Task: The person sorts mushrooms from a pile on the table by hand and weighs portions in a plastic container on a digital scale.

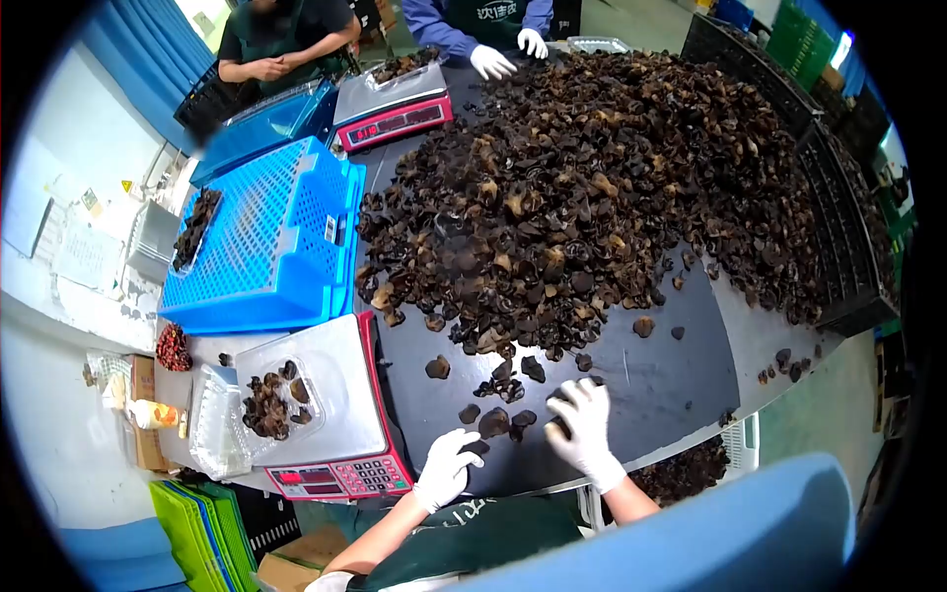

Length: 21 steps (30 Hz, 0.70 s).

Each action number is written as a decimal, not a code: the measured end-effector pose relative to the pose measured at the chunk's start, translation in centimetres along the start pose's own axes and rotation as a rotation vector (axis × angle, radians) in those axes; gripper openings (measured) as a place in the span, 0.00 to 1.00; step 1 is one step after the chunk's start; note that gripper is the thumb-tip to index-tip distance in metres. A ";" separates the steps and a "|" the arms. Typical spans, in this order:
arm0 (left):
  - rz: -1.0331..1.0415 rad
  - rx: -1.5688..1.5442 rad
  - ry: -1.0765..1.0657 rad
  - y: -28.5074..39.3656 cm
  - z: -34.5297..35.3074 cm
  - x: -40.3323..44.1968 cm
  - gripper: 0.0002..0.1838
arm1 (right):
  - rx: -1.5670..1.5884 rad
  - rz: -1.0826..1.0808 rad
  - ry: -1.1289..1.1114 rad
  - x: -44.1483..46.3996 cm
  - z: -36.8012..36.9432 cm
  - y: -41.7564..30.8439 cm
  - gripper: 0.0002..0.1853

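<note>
My left hand (449, 470), in a white glove, is at the near edge of the dark tabletop, its thumb and fingers closed about a dark wood ear mushroom (476, 447). To its right, my gloved right hand (584, 431) reaches over the table with fingers apart; a brownish piece shows by its thumb side. Several loose wood ears (495, 423) lie between the hands. Beyond them spreads a large heap of wood ear mushrooms (552, 217). At my left, a clear plastic tray (314, 405) partly filled with wood ears rests on a red-framed scale (340, 345).
Stacked clear trays (217, 424) stand left of the scale. A blue crate (266, 237) is behind it, with a second scale (395, 109) farther back. Black crates (838, 237) line the right side. Across the table are a co-worker's gloved hands (493, 62) and another person's bare hands (268, 68).
</note>
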<state>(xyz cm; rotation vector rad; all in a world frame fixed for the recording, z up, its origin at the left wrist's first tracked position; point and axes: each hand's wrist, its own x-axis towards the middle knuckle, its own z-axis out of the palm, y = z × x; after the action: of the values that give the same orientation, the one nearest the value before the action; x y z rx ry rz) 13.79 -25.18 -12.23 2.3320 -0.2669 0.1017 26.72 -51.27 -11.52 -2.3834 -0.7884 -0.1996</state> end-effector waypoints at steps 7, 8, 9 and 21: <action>-0.047 -0.039 0.253 -0.5 -1.3 4.0 0.19 | 0.330 -0.171 0.148 3.2 0.4 -4.2 0.11; -0.076 0.038 0.280 -1.4 -1.4 4.8 0.22 | 0.312 -0.118 0.191 3.8 1.0 -3.6 0.10; -0.103 0.116 0.307 -2.3 -1.5 5.7 0.26 | 0.292 -0.067 0.237 4.4 1.9 -2.9 0.09; -0.085 -0.101 -0.108 -1.4 -0.6 4.9 0.29 | -0.232 -0.054 -0.224 7.7 5.2 -1.6 0.10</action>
<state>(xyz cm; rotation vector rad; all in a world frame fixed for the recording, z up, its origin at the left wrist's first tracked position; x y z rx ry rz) 18.86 -24.58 -12.06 2.2475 -0.2213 -0.0780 31.83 -43.34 -12.42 -2.6366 -0.9804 -0.0481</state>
